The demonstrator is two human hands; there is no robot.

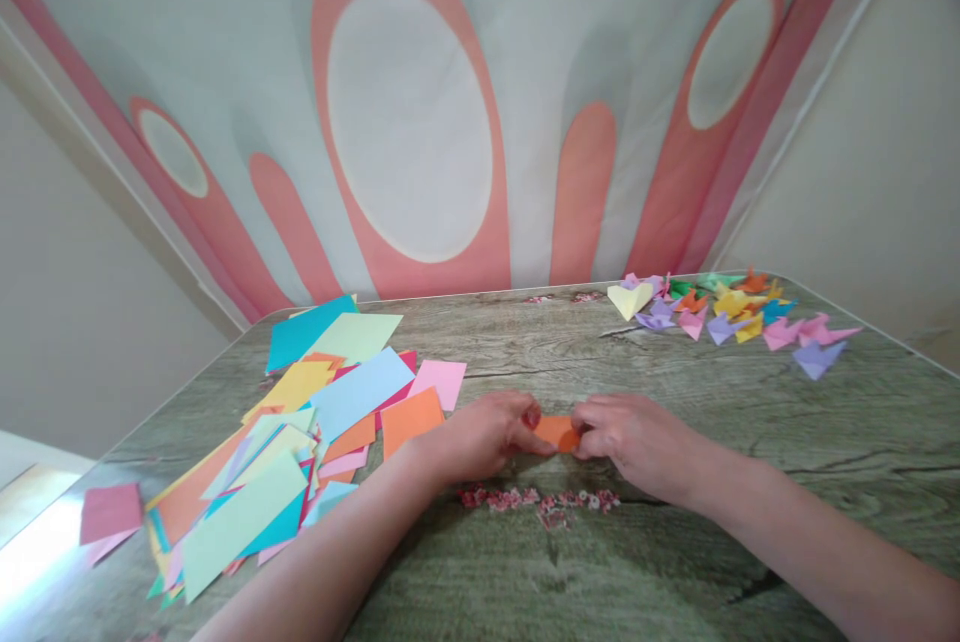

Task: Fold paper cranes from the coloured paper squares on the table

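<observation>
A small folded orange paper lies on the wooden table between my two hands. My left hand pinches its left end with curled fingers. My right hand pinches its right end, fingers pressed together on the fold. Both hands rest low on the tabletop, knuckles up, so most of the paper is hidden beneath the fingertips.
A loose pile of coloured paper squares spreads over the table's left side. Several finished folded paper shapes lie at the back right. A small pink floral pattern is printed on the table just before my hands. A patterned cloth hangs behind.
</observation>
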